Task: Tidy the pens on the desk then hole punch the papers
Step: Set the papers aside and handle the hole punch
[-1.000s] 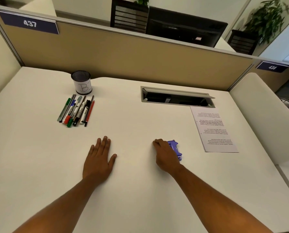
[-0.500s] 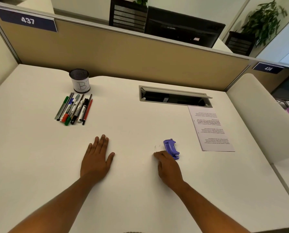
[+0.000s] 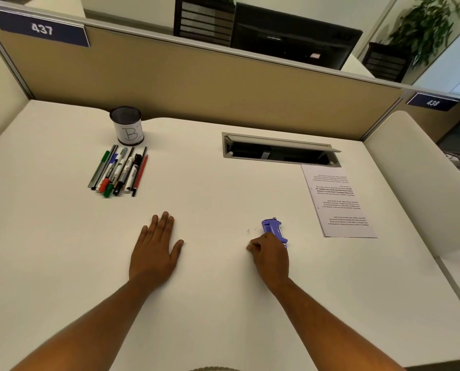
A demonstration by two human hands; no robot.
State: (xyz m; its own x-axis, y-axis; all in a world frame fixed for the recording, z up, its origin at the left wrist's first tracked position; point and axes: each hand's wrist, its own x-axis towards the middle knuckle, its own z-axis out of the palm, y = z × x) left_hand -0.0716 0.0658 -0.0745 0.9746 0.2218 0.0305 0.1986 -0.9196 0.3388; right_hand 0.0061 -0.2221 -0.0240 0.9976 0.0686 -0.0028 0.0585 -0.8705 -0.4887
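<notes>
Neither step looks done: the pens [image 3: 119, 171] lie loose beside the empty cup [image 3: 127, 125], the papers [image 3: 336, 200] sit unpunched at right, the left hand [image 3: 153, 253] rests flat, and the right hand [image 3: 270, 257], fingers curled, touches the hole punch [image 3: 273, 228].

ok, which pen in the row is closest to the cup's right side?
The thin red pen, rightmost in the row; the others lie to its left, below the cup.

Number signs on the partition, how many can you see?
2. The sign reading 437 is at the far left on top of the partition; the sign reading 438 is at the far right, lower on the partition's edge. Others may lie outside the view.
</notes>
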